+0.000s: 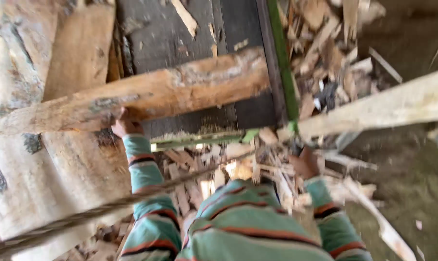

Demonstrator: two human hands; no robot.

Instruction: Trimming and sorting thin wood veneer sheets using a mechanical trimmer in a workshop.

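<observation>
A rough, bark-stripped log (146, 94) lies across a dark flat platform (180, 34), running from lower left to upper right. My left hand (126, 125) presses against the log's underside near its middle, fingers curled on the wood. My right hand (306, 163) hangs lower at the right, close to a pale sawn plank (388, 106) that slants up to the right; whether it grips the plank is blurred. Both arms wear teal sleeves with red and dark stripes.
A green metal frame edge (282, 63) borders the platform. Wood offcuts and chips (325, 53) pile up beyond and below it. Big pale logs (30, 159) lie at left. A thick cable (83, 217) crosses the lower left. Bare dirt floor (412, 183) at right.
</observation>
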